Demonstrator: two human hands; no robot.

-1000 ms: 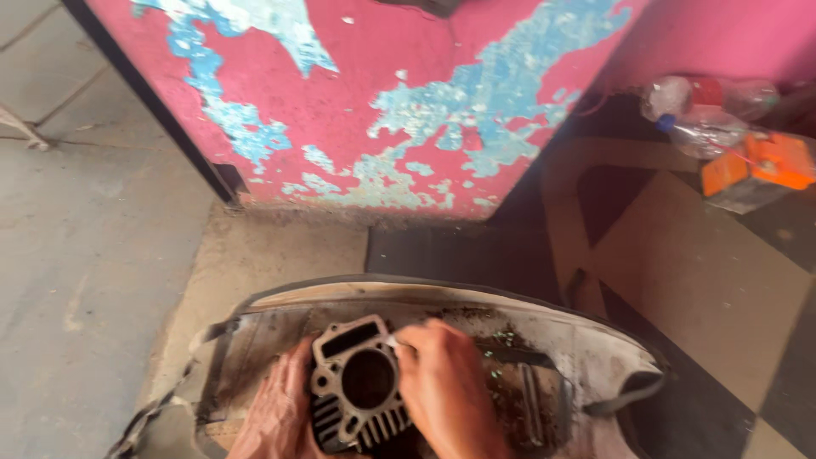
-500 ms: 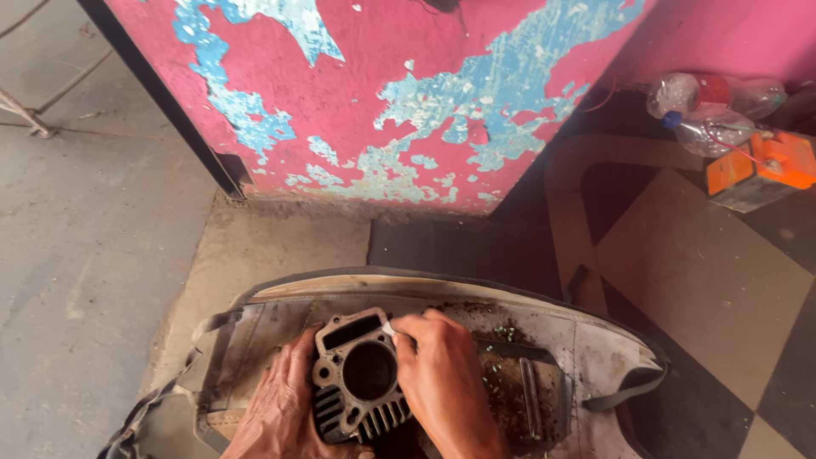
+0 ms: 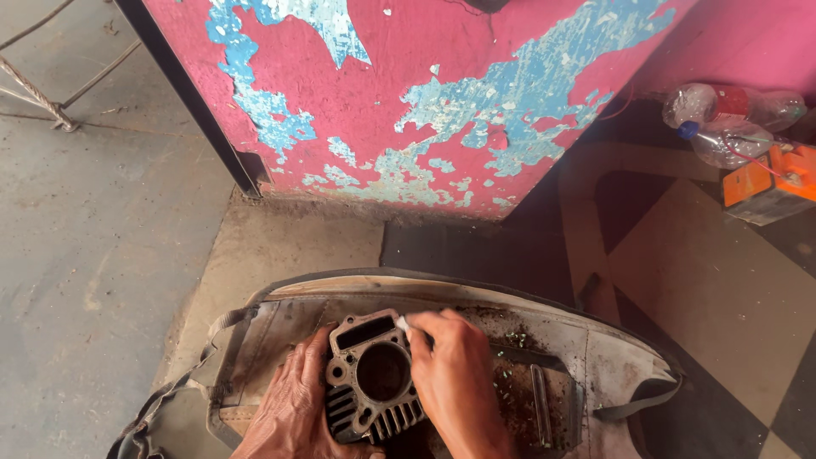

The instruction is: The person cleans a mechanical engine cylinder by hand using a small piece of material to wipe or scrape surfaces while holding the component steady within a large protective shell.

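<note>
A dark metal engine cylinder block (image 3: 374,378) with cooling fins and a round bore rests on an upturned grey seat base (image 3: 595,357) at the bottom of the head view. My left hand (image 3: 293,408) grips the block's left side and steadies it. My right hand (image 3: 455,382) is closed around a small thin tool with a white tip (image 3: 401,323), pressed against the block's top right edge. The rest of the tool is hidden in my fist.
A pink wall (image 3: 408,93) with peeling blue paint stands just beyond the seat base. Plastic bottles (image 3: 731,110) and an orange box (image 3: 769,183) lie at the right on a chequered floor. Grey concrete floor spreads to the left, with a metal rod (image 3: 38,98).
The view has shifted slightly. My right hand has moved the white-tipped tool a little along the block's top edge. My left hand keeps its hold.
</note>
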